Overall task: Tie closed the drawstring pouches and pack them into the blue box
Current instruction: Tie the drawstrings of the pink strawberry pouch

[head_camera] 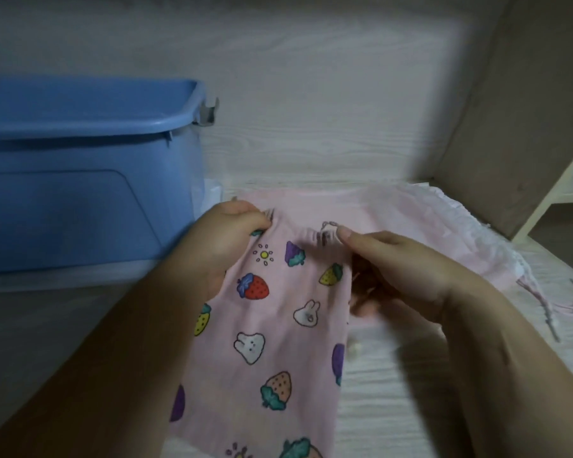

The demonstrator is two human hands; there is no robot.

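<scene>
A pink drawstring pouch (271, 328) printed with strawberries and rabbits hangs in front of me, its gathered top edge pointing away. My left hand (232, 233) pinches the top left corner of the pouch. My right hand (394, 269) grips the top right side, thumb on the gathered hem beside a small loop of cord (328, 224). The blue box (90, 180) stands at the left, its open top facing up; its inside is hidden from here.
Another pale pink pouch (443, 223) lies flat on the white wood-grain surface (394, 391) behind my hands, its drawstrings (542, 305) trailing to the right. A beige panel (509, 110) rises at the right. The box sits on a clear lid (63, 279).
</scene>
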